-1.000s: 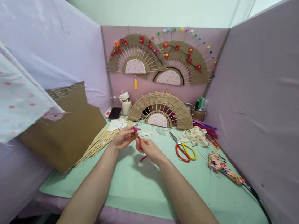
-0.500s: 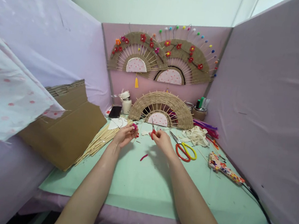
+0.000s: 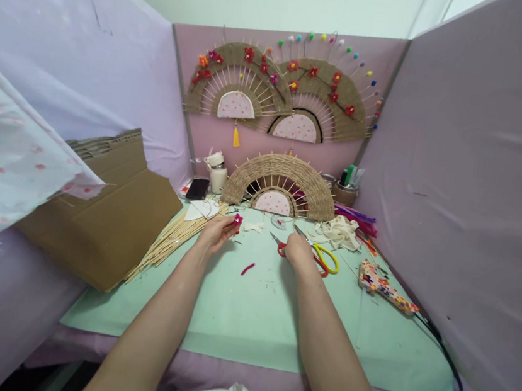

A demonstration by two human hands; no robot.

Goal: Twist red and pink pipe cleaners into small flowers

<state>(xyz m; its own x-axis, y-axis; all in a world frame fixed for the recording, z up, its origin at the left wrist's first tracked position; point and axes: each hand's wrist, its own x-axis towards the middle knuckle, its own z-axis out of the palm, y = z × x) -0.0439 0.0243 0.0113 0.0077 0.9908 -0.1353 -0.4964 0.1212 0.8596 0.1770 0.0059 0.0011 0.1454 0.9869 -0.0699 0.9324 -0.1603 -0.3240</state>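
A small magenta flower with a pale centre [image 3: 238,219] is pinched in the fingertips of my left hand [image 3: 219,233], above the table. My right hand [image 3: 298,251] is closed on the red handles of small scissors [image 3: 280,247], low over the tabletop, blades pointing away to the left. Just beside that hand lie larger scissors with one red and one yellow handle loop [image 3: 327,259], partly covered by it. Between my arms a short magenta piece of pipe cleaner [image 3: 247,269] rests on the green table covering [image 3: 250,321].
A woven fan [image 3: 283,170] stands behind my hands. To the left are thin sticks [image 3: 167,238] and cardboard [image 3: 100,220]. Rightward lie crumpled cream fabric strips [image 3: 339,232], pipe cleaners [image 3: 357,220] and a flower-patterned glue gun [image 3: 387,288] with its cord.
My right hand has moved right and down with the small scissors, toward the larger pair. The flower in my left hand has turned to show its face. The view has shifted slightly.
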